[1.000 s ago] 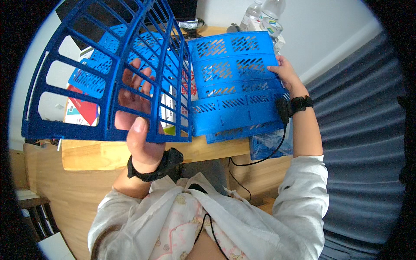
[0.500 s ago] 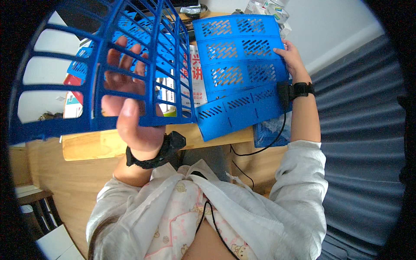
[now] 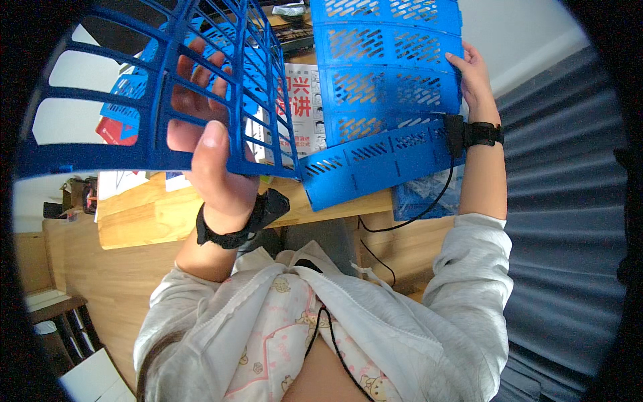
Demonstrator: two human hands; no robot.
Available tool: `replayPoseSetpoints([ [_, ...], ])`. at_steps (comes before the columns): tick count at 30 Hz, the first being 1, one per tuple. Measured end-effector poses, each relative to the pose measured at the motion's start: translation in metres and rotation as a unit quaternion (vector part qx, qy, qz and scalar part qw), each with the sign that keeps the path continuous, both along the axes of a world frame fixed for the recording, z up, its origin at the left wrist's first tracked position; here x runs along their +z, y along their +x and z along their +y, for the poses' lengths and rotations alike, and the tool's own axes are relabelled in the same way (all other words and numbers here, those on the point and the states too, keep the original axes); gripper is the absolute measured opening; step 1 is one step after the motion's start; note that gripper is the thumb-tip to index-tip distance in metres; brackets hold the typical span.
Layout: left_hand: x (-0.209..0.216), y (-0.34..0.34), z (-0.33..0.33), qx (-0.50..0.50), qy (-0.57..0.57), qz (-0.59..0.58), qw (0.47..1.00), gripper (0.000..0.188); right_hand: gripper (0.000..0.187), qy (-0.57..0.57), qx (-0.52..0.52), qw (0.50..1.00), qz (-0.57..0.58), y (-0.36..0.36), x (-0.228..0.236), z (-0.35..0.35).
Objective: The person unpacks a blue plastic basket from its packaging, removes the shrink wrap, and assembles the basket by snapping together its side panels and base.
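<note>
Before me is a blue plastic file rack in hinged panels. Its left part, an open lattice panel (image 3: 151, 100), is raised and tilted close to my view. My left hand (image 3: 214, 144) grips the lattice near its lower edge, thumb in front and fingers behind the bars. To the right stretches a slotted panel section (image 3: 385, 87) with rows of diagonal slits. A narrower slotted strip (image 3: 385, 167) folds toward me along its lower edge. My right hand (image 3: 475, 74) holds the right edge of the slotted section, thumb on its face; its other fingers are partly hidden behind.
The wooden desk (image 3: 144, 218) lies beneath. On it are a white book with red lettering (image 3: 295, 110) and more blue slotted panels (image 3: 127, 94) behind the lattice. A blue crate with clear plastic (image 3: 425, 197) sits under the strip. A dark curtain (image 3: 556, 187) hangs at the right.
The slotted section has shifted up and right with my right hand. On the left, the lattice has risen and swung a little, with my left hand still gripping it.
</note>
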State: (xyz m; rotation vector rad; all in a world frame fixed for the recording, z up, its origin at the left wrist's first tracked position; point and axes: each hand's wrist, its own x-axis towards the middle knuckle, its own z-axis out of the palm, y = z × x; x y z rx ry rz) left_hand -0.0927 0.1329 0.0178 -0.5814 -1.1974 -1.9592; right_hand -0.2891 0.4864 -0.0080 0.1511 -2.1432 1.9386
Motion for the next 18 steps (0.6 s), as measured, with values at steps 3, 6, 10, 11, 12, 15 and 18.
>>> replayPoseSetpoints([
  [3, -0.001, 0.0, 0.0, 0.004, -0.005, -0.004, 1.0, 0.067, 0.055, -0.02, -0.002, 0.999, 0.026, 0.001, 0.006, 0.005],
  [6, 0.0, -0.001, 0.002, 0.007, -0.003, -0.002, 1.0, 0.067, 0.054, -0.047, -0.015, 0.998, 0.045, 0.003, 0.008, 0.006],
  [10, 0.004, 0.005, 0.007, 0.06, -0.008, -0.03, 0.998, 0.05, 0.056, -0.075, -0.015, 0.993, 0.089, 0.008, 0.011, 0.005],
  [11, 0.005, 0.008, 0.007, 0.072, -0.008, -0.041, 0.996, 0.048, 0.056, -0.083, -0.027, 0.992, 0.095, 0.009, 0.012, 0.005],
  [12, 0.006, 0.011, 0.008, 0.088, -0.014, -0.056, 0.995, 0.046, 0.057, -0.092, -0.035, 0.99, 0.104, 0.01, 0.014, 0.004],
  [15, 0.01, 0.013, 0.01, 0.079, -0.007, -0.048, 0.996, 0.055, 0.055, -0.118, -0.053, 0.982, 0.136, 0.016, 0.02, 0.001],
  [18, 0.013, 0.01, 0.01, 0.038, 0.023, -0.02, 0.999, 0.064, 0.052, -0.125, -0.033, 0.979, 0.159, 0.022, 0.031, 0.002],
])
